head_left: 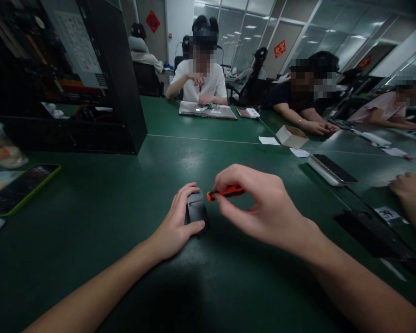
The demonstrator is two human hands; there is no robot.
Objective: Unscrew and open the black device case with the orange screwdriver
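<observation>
On the green table, a black computer mouse (197, 209) lies slightly tilted in view, its long side running away from me. My left hand (178, 219) grips it from the left, fingers over the far end and thumb at the near right edge. Just to the right of the mouse, my right hand (260, 203) pinches a screwdriver (233, 190) with an orange-and-black handle between thumb and fingers. The blunt orange end points at the mouse, with a small gap between them. The screwdriver's other end is hidden inside my right hand.
A black computer case (125, 92) stands at the left, near a green-edged phone (24, 189) and a plastic cup (3, 148). To the right are another phone (334, 169), a small open box (291, 137) and a black adapter (364, 231) with cables. Co-workers sit across and at the right.
</observation>
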